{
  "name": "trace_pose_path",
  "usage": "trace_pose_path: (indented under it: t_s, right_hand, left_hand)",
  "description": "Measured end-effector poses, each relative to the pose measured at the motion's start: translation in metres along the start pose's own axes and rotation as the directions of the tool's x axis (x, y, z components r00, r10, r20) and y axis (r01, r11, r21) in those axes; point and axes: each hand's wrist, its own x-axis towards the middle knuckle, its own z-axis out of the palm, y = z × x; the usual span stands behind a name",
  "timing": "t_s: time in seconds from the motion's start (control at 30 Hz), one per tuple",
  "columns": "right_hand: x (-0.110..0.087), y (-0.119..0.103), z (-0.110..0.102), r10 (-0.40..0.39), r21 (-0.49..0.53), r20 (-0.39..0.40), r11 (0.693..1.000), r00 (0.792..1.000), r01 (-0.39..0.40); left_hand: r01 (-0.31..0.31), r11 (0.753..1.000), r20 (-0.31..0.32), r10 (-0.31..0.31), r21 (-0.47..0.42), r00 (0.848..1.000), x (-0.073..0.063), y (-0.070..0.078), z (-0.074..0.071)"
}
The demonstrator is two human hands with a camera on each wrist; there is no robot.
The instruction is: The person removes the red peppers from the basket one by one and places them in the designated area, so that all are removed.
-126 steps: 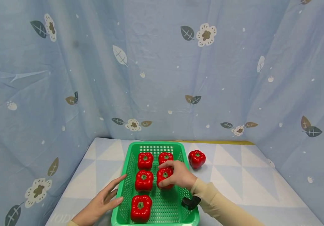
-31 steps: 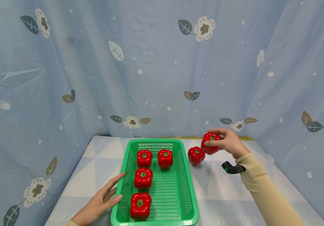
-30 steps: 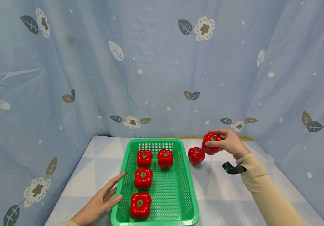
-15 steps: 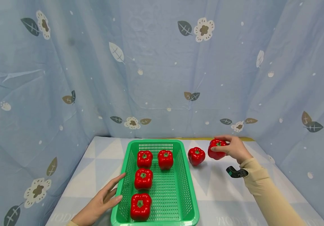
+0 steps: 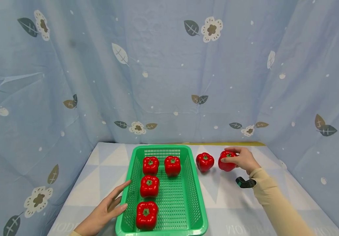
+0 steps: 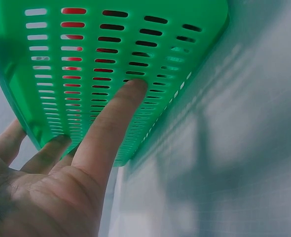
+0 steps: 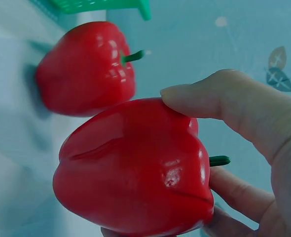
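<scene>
My right hand grips a red bell pepper by its upper sides, low over the table or touching it; I cannot tell which. In the right wrist view the thumb presses one side of that pepper, and fingers curl round the other. Another red bell pepper stands between it and the green basket. Inside the basket are several more peppers, three in the left column and one at the back right. My left hand rests with extended fingers against the basket's left side, its thumb touching the slotted wall.
The table has a cloth with pale triangles. Behind it and on both sides hangs a blue curtain with leaf and flower prints. A black strap with a small device sits at the right wrist.
The right hand has taken the front pepper of the basket's right column out to the right, past the other pepper, then lowered it towards the table. The left hand has stayed at the basket.
</scene>
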Motion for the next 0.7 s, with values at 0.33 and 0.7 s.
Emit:
trace_pose_path:
  t_s: [0.33, 0.7]
  right_hand:
    - [0.004, 0.015, 0.008, 0.018, -0.014, -0.001, 1.0, 1.0, -0.019]
    - [0.008, 0.024, 0.015, 0.032, -0.041, -0.01, 0.999, 0.999, -0.032]
  left_hand:
    - [-0.013, 1.0, 0.006, 0.013, 0.001, 1.0, 0.0, -0.001, -0.001]
    - [-0.006, 1.0, 0.003, 0.006, -0.006, 1.0, 0.0, 0.001, 0.0]
